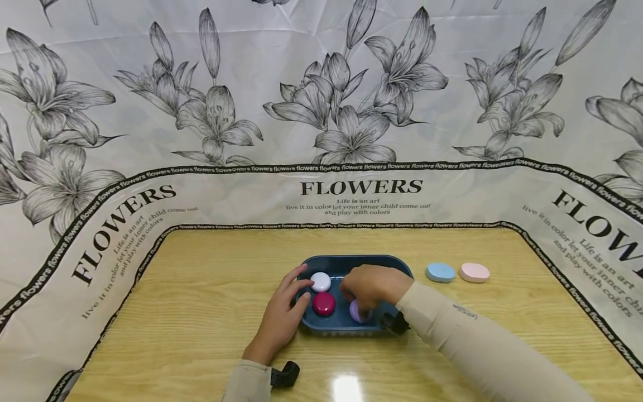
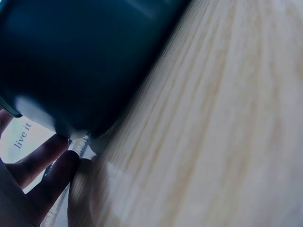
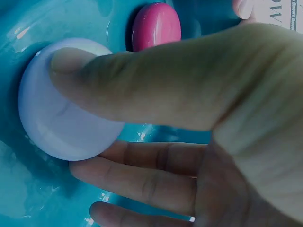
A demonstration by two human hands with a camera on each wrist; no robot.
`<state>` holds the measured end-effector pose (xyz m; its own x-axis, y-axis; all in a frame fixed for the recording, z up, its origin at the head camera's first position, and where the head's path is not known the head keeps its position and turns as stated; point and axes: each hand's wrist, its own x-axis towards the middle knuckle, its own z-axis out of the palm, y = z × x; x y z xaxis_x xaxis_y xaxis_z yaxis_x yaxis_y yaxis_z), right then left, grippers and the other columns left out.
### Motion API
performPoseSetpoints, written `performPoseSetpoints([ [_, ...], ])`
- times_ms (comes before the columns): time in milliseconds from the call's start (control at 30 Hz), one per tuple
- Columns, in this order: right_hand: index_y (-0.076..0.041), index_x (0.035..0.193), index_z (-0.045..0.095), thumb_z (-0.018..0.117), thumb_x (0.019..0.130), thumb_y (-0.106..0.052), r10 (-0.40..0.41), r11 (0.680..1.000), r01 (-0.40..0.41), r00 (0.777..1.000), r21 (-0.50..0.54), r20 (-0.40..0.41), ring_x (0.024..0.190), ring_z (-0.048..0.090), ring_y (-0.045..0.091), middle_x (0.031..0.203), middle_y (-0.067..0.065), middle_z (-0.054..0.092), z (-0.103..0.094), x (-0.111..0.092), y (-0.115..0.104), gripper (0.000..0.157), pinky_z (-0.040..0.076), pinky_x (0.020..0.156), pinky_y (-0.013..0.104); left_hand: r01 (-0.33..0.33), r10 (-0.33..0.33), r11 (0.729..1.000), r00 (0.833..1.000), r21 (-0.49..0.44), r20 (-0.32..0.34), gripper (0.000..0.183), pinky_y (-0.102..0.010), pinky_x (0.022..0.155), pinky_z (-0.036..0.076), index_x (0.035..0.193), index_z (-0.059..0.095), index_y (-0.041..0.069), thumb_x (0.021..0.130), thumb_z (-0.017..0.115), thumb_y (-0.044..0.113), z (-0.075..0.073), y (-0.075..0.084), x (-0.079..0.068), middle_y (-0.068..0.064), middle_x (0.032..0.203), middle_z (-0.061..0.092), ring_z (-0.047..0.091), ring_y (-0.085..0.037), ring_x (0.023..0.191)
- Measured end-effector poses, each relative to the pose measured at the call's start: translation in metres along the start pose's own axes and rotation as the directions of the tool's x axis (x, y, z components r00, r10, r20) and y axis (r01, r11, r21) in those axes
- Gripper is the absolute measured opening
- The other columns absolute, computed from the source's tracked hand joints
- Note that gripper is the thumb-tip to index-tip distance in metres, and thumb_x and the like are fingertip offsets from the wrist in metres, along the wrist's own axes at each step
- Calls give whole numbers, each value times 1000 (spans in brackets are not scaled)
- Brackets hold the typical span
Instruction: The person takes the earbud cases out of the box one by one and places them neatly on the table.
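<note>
A dark blue rounded basin (image 1: 351, 325) stands on the table. Inside it, at the left, lie a white glossy disc (image 1: 320, 282) and a magenta disc (image 1: 324, 304). My right hand (image 1: 374, 285) reaches into the basin and holds a pale purple rounded disc (image 3: 71, 109), thumb on its face and fingertips at its lower edge. My left hand (image 1: 283, 312) grips the basin's left rim, one fingertip close to the white disc. In the left wrist view, its fingers (image 2: 49, 182) touch the outside wall.
On the table right of the basin lie a light blue oval piece (image 1: 440, 272) and a pink oval piece (image 1: 474, 272). The wood-grain table (image 1: 201, 312) is bordered by a white flower-printed cloth (image 1: 361, 195). The basin's inside looks wet in the right wrist view.
</note>
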<state>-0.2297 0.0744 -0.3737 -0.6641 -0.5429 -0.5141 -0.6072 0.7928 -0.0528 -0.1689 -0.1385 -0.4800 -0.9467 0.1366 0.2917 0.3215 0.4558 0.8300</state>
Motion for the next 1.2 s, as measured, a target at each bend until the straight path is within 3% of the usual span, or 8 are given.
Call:
performPoseSetpoints([
  [367,-22,84,61,87,76,-19,-7,1000,7,1000,-3,-19,70,54,12,77,-8,58,-5,-1,-5,28,47,63,31,-2,2,1000,1000,7,-16,25,-50,116,29,125,69,15,102,57,16,-3,-2,2,18,154,38,33,-12,144],
  [700,-20,77,54,83,76,-17,-68,994,71,997,87,-37,63,47,8,70,-8,50,-3,-6,9,29,38,57,27,0,0,1000,1000,-1,-12,25,-51,115,31,125,69,16,102,58,17,-1,-1,-1,18,154,38,34,-14,144],
  [1200,-16,78,53,77,78,-11,-103,979,140,966,147,-237,63,46,13,69,-6,49,-11,-24,19,24,38,57,30,-18,18,1000,1000,-2,-19,25,-51,114,33,124,69,16,102,58,17,0,1,-3,15,154,39,35,-17,144],
])
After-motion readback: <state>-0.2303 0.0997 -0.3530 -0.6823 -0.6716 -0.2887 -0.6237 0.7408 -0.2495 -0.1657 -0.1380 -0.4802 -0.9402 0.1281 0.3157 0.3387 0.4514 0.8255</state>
